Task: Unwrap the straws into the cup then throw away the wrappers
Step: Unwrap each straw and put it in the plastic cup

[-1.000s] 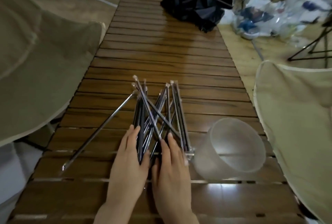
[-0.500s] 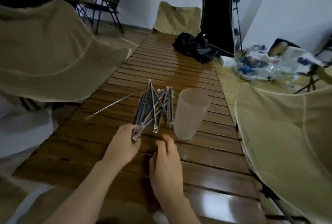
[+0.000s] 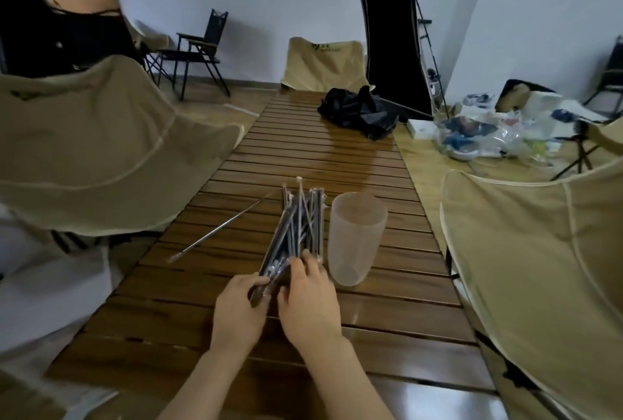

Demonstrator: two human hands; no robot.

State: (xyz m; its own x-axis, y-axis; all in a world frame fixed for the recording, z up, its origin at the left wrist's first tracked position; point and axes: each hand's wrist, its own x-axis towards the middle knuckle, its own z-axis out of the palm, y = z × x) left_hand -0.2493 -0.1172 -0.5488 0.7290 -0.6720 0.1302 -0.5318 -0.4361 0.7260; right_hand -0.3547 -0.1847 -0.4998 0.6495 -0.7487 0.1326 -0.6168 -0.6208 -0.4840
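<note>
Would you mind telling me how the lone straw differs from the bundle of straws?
The lone straw lies apart on the table, untouched and angled leftward; the bundle of straws sits beside the cup, its near end gripped by both hands. Both appear still wrapped.

Slatted table [image 3: 337, 163], straws [image 3: 296, 227], cup [image 3: 354, 237], black bag [image 3: 360, 109]

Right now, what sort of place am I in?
Probably an indoor room set up with camping furniture: a slatted roll-up table, tan folding camp chairs around it, and a pile of bags on the wood floor by a plain white wall.
</note>
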